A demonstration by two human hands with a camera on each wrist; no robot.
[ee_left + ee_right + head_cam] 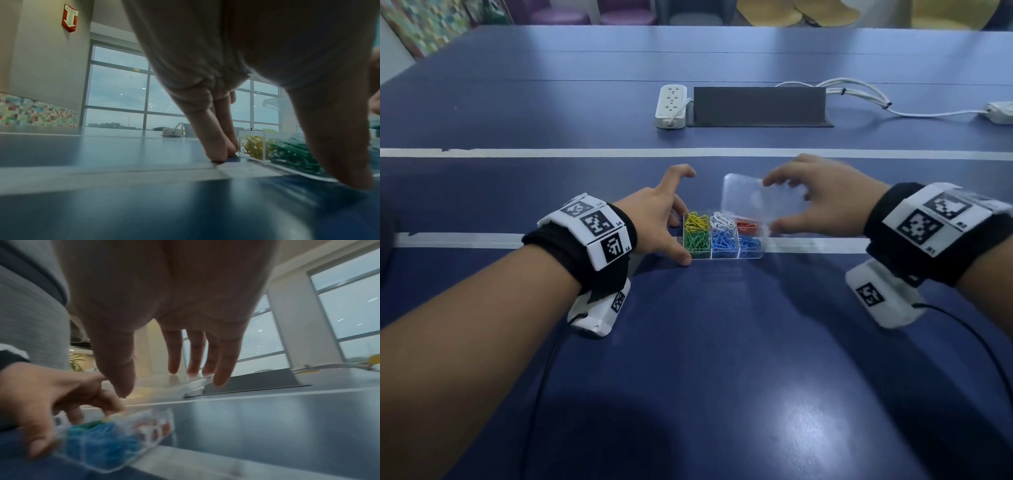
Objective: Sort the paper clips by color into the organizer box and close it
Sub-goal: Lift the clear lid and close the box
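Note:
The clear organizer box (722, 255) sits on the blue table. Its compartments hold yellow (697, 221), white (722, 219), red (746, 224), green (697, 241) and blue paper clips (722, 243). My left hand (674, 236) holds the box's left end: its thumb is at the front corner, its fingers (216, 146) touch the table by the far corner, and the index finger is lifted. My right hand (777, 205) holds the clear lid (746, 198) tilted above the box's right half, between fingertips (195, 360) and thumb. In the right wrist view the lid (164, 384) and the box (115, 451) are blurred.
A white power strip (671, 106), a dark cable hatch (756, 106) and white cables (859, 99) lie further back on the table. White tape lines (722, 152) cross the surface. Chairs stand beyond the far edge.

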